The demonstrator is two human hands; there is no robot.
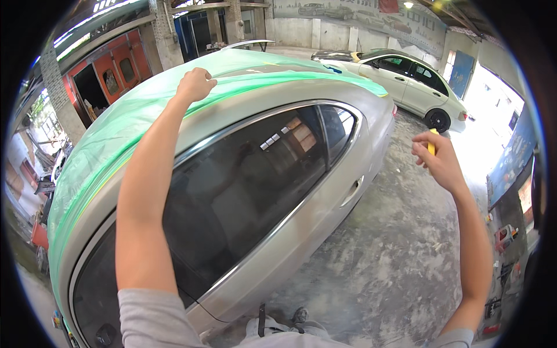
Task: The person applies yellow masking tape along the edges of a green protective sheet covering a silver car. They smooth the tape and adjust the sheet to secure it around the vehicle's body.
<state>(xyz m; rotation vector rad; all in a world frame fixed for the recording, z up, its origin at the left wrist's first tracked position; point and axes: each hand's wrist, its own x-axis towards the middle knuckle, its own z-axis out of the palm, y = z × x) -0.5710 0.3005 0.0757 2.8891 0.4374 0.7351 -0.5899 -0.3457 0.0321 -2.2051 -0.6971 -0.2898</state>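
Note:
Green masking film [110,110] covers the roof of a silver-grey car [278,93]. A yellow-green tape line runs along the film's lower edge, above the side windows. Reaching over the roof, my left hand [196,85] is closed, its bent fingers pinching the film near that edge; the fingertips are partly hidden. My right hand [444,161] is raised out to the right, away from the car and over the floor. Its fingers are curled round a slim yellow tool [432,141], mostly covered by the hand, so its kind does not show.
Behind the silver-grey car stands a white car [400,78] with a dark front end. Red-orange doors [113,69] and concrete pillars are at the far left. A stained concrete floor [371,232] lies to my right, with assorted items [506,238] along the right wall.

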